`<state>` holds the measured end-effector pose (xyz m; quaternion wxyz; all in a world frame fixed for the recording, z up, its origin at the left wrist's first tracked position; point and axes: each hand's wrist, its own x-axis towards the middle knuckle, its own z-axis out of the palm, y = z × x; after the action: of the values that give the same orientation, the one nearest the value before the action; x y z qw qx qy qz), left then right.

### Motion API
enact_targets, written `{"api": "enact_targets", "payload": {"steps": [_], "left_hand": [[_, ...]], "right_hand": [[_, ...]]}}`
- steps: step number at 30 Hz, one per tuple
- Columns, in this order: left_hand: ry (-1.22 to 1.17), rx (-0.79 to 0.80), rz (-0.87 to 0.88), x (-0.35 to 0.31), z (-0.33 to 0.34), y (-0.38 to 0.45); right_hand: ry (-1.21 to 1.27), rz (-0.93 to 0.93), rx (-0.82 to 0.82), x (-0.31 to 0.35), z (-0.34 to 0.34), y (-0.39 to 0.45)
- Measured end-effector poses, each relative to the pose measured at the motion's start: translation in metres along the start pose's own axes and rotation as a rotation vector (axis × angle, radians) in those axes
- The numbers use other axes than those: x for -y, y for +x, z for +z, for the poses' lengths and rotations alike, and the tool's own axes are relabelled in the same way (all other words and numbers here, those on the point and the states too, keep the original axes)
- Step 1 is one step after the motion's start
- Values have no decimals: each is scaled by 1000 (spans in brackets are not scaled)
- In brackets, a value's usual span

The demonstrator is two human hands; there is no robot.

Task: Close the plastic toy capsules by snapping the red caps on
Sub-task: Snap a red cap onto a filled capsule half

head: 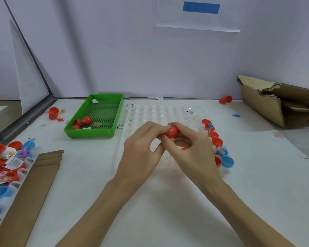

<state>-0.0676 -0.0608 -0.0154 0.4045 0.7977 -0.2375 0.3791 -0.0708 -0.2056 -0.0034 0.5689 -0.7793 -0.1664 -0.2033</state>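
A red capsule (172,131) sits between both hands above the clear moulded tray (161,111). My left hand (141,148) pinches it from the left with thumb and fingertips. My right hand (189,148) curls over it from the right, its thumb on top. Most of the capsule is hidden by the fingers. Along the tray's right edge stand red (217,142) and blue capsule halves (227,162). A closed red capsule (86,120) and open red halves (77,124) lie in the green tray (89,133).
At the left edge a cardboard-backed holder (43,175) carries several red and blue halves with toy packets. A torn cardboard box (278,100) lies at the right rear. Red halves lie near the far left corner (53,113) and by the back wall (225,99).
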Motion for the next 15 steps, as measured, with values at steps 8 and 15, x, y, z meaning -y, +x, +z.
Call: {"api": "enact_targets", "payload": {"steps": [8,15], "left_hand": [[155,-6,121,1,5,-5],[194,-12,152,1,7,-4]], "right_hand": [[-53,-16,27,-5,0,2],[-108,-82,10,-6,-1,2]]}}
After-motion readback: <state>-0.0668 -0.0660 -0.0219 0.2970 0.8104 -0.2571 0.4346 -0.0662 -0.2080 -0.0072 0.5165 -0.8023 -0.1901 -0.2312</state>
